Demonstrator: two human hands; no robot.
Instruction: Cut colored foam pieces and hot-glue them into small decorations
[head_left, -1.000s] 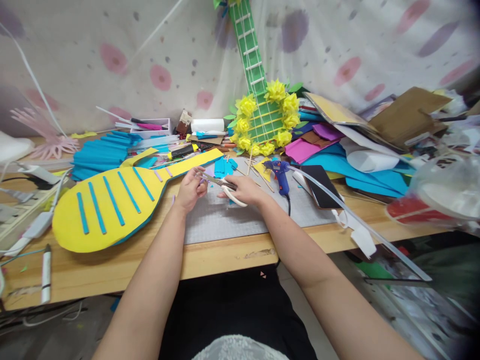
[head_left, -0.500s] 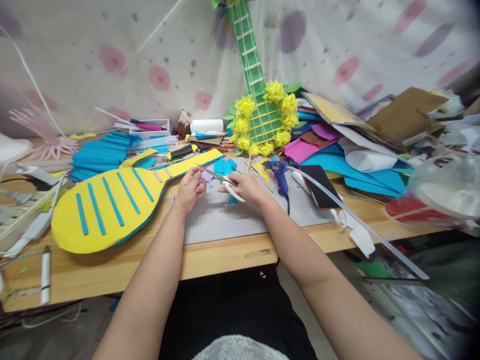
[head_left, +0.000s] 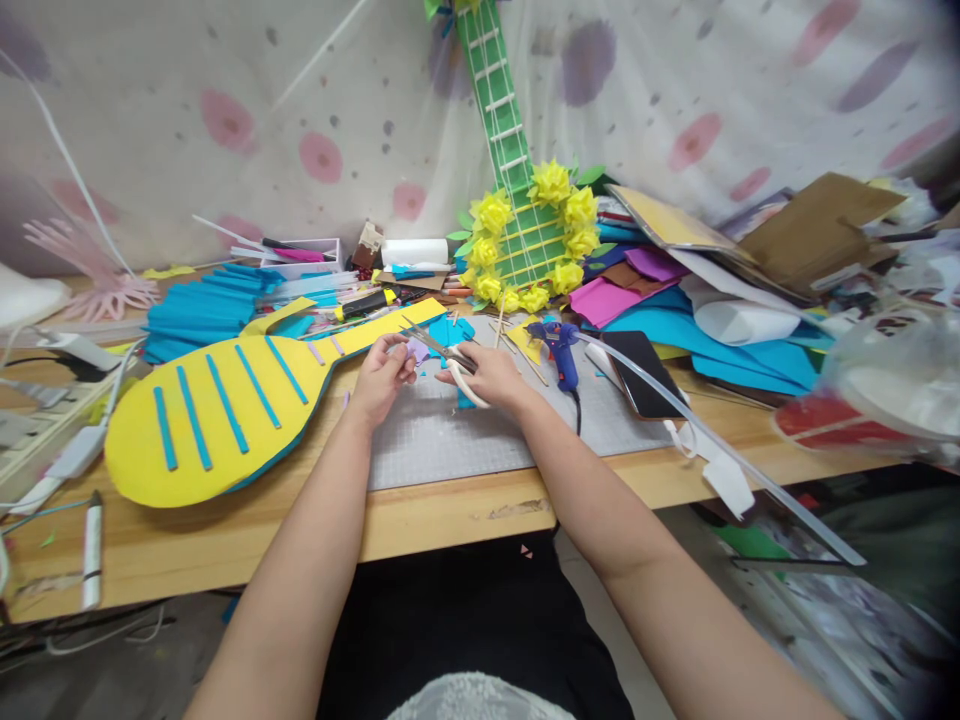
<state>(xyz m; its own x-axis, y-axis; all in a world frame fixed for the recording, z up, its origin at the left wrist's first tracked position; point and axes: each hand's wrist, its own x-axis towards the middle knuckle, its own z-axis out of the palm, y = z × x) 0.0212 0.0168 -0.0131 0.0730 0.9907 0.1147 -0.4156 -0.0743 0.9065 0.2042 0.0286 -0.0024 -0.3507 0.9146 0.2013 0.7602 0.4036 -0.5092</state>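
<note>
My right hand is wrapped round a pair of scissors with white handles, their blades parted and pointing left. Fingers of my left hand are pinched together just left of the blades; whatever they hold is too small or hidden. Beyond the fingertips a bit of purple paper shows, and blue paper scraps lie behind the blades. To the left rests a yellow guitar-shaped cutout with blue strips across its body and small purple strips on its neck.
A blue glue gun stands on the grey cutting mat, beside a dark phone. At the back leans a green paper guitar with yellow flowers. Coloured sheets pile up at right; a marker lies front left.
The scissor blades have opened, and their tips have come slightly away from my left fingers. My left hand stays pinched in nearly the same place.
</note>
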